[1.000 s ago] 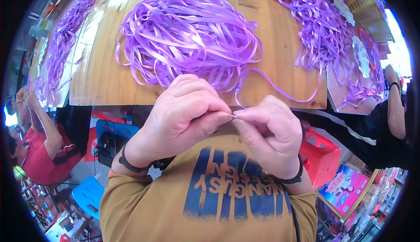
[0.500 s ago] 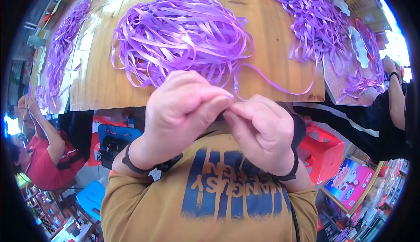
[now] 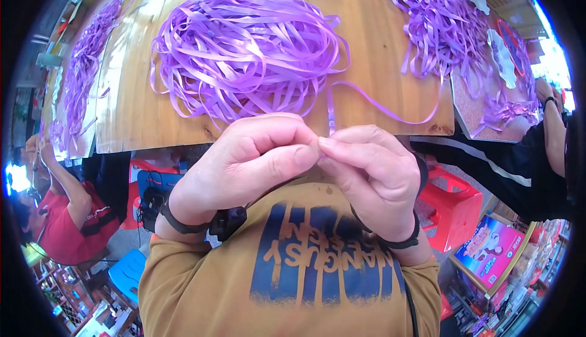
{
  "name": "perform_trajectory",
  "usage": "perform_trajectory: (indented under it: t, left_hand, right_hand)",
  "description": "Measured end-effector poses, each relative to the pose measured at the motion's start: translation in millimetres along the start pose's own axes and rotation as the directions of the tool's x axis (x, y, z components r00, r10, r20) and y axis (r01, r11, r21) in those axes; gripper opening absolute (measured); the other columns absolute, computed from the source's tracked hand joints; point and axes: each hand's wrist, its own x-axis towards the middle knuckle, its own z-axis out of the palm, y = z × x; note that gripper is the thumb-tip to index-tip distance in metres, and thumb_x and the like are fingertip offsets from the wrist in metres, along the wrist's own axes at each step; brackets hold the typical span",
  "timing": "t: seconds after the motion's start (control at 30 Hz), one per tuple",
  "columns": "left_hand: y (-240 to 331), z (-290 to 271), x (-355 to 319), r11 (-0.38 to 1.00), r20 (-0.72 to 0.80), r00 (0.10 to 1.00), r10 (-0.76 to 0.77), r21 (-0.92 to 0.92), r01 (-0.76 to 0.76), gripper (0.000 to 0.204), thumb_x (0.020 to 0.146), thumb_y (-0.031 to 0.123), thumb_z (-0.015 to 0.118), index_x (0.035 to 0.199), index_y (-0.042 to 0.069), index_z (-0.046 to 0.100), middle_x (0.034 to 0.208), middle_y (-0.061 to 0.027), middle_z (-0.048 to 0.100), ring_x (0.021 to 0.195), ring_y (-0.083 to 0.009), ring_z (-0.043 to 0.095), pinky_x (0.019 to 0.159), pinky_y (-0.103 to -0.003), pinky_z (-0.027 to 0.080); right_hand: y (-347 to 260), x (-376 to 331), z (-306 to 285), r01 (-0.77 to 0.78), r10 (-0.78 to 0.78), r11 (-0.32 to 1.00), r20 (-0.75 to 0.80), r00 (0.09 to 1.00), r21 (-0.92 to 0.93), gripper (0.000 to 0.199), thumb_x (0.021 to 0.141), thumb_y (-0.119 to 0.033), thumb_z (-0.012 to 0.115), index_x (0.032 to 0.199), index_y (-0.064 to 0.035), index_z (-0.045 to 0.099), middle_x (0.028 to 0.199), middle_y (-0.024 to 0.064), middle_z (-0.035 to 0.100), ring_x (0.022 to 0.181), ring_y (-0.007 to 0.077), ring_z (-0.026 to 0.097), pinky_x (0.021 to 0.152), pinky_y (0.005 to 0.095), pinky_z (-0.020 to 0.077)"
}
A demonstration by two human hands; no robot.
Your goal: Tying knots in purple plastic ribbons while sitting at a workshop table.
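Observation:
My left hand (image 3: 259,157) and my right hand (image 3: 375,175) meet fingertip to fingertip just off the table's near edge. A purple ribbon (image 3: 381,112) curves across the wood from the right and drops to a small clear piece (image 3: 331,122) right above the fingertips of my right hand, which pinches the ribbon's end. The fingers of my left hand are closed in a pinch against it; what lies between them is hidden. A large tangled heap of purple ribbons (image 3: 247,50) lies on the table beyond my hands.
The wooden table (image 3: 366,50) holds another pile of purple ribbons (image 3: 433,26) at the right. More ribbons (image 3: 85,75) lie at the far left. A person in red (image 3: 76,215) sits on the left; another person's arm (image 3: 552,129) shows at right. A red stool (image 3: 452,206) stands beside me.
My left hand has turned and lowered slightly, its fingers straighter. The clear piece on the ribbon now shows closer to my right fingertips.

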Motion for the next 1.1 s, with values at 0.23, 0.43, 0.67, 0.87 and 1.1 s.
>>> perform_trajectory:
  t: [0.23, 0.43, 0.67, 0.87, 1.1]
  left_hand:
    - [-12.9, 3.8, -0.4, 0.923, 0.105, 0.991, -0.085, -0.368, 0.118, 0.014, 0.084, 0.012, 0.059, 0.09, 0.002, 0.052, 0.085, -0.0004, 0.052, 0.074, -0.0065, 0.049, 0.065, -0.019, 0.039]
    - [-13.7, 6.5, 4.9, 0.773, 0.186, 0.974, -0.132, -0.596, 0.218, 0.019, 0.084, 0.019, 0.059, 0.092, 0.003, 0.052, 0.079, -0.0016, 0.053, 0.068, -0.0082, 0.048, 0.06, -0.02, 0.038]
    - [-12.1, 8.6, 8.0, 0.729, 0.169, 0.974, -0.152, -0.646, 0.226, 0.019, 0.083, 0.017, 0.059, 0.092, 0.002, 0.052, 0.077, -0.0014, 0.052, 0.066, -0.0082, 0.047, 0.058, -0.021, 0.038]
    - [-6.9, 8.5, 9.1, 0.795, 0.137, 0.973, -0.183, -0.562, 0.229, 0.014, 0.082, 0.008, 0.06, 0.092, 0.001, 0.053, 0.079, -0.0011, 0.052, 0.068, -0.0082, 0.048, 0.061, -0.02, 0.039]
    - [-11.4, 11.6, 7.5, 0.894, -0.076, 0.915, 0.397, 0.257, -0.367, 0.013, 0.076, -0.002, 0.063, 0.087, 0.001, 0.058, 0.085, -0.0071, 0.054, 0.08, -0.0126, 0.052, 0.071, -0.024, 0.04]
  right_hand:
    - [2.3, -0.1, -8.7, -0.045, 0.032, 0.986, 0.079, 0.996, 0.163, 0.017, 0.071, 0.005, 0.068, 0.086, -0.0011, 0.064, 0.078, 0.0083, 0.061, 0.07, 0.0159, 0.06, 0.059, 0.0243, 0.0473]
    - [-2.7, -2.3, -11.8, 0.021, -0.031, 0.996, 0.111, 0.993, 0.084, 0.019, 0.073, 0.006, 0.065, 0.09, -0.0014, 0.062, 0.086, 0.01, 0.059, 0.074, 0.0168, 0.058, 0.065, 0.0248, 0.0469]
    - [-3.7, 2.6, -13.0, 0.186, -0.181, 0.979, 0.061, 0.982, -0.082, 0.024, 0.07, 0.009, 0.065, 0.092, 0.0009, 0.063, 0.084, 0.011, 0.059, 0.072, 0.0186, 0.06, 0.062, 0.0263, 0.0497]
    - [-2.2, 4.4, -14.0, 0.177, -0.173, 0.978, 0.038, 0.984, -0.107, 0.027, 0.064, 0.011, 0.068, 0.089, 0.0013, 0.064, 0.079, 0.0089, 0.059, 0.068, 0.0176, 0.06, 0.057, 0.0255, 0.0489]
    - [-5.1, 2.5, -9.9, 0.048, -0.05, 0.992, -0.018, 0.999, -0.113, 0.029, 0.064, 0.011, 0.067, 0.088, -0.0026, 0.063, 0.076, 0.0074, 0.058, 0.059, 0.0131, 0.055, 0.05, 0.0233, 0.044]
